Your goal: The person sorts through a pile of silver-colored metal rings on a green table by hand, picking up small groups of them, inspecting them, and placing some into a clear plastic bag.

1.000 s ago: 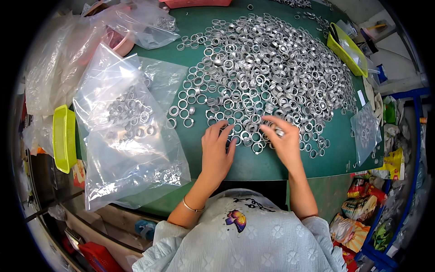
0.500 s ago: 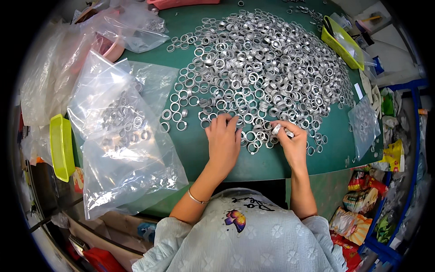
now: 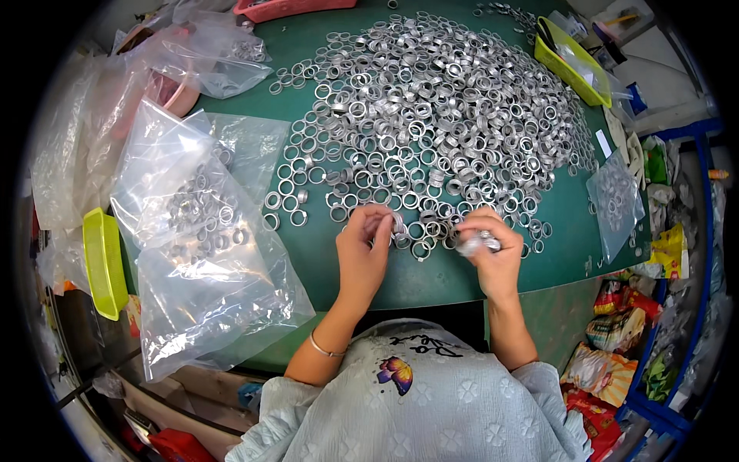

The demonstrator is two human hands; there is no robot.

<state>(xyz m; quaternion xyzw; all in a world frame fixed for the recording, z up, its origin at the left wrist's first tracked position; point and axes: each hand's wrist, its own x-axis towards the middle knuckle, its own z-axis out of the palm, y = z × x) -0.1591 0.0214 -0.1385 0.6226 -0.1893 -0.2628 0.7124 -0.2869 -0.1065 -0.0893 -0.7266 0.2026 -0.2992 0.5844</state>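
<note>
A large heap of silvery metal rings (image 3: 462, 100) spreads over the green table, thinning to a single layer toward me. At the near edge of the heap, my left hand (image 3: 363, 252) is curled closed, with a metal ring (image 3: 397, 223) at its thumb and fingertips. Just to the right, my right hand (image 3: 496, 252) is closed around a few metal rings (image 3: 479, 243), blurred by motion; how many cannot be told. Loose rings (image 3: 421, 249) lie on the table between the two hands.
Left of the heap lies a clear plastic bag (image 3: 208, 308) with rings in it. Yellow-green baskets stand at far left (image 3: 105, 262) and far right (image 3: 573, 61). A smaller bag of rings (image 3: 616, 204) lies on the right. The table's front edge (image 3: 431, 301) runs below my hands.
My left fingers, spread over the rings before, have curled closed with a ring at their tips. My right hand still holds rings, now blurred by movement. The whole view has shifted slightly.
</note>
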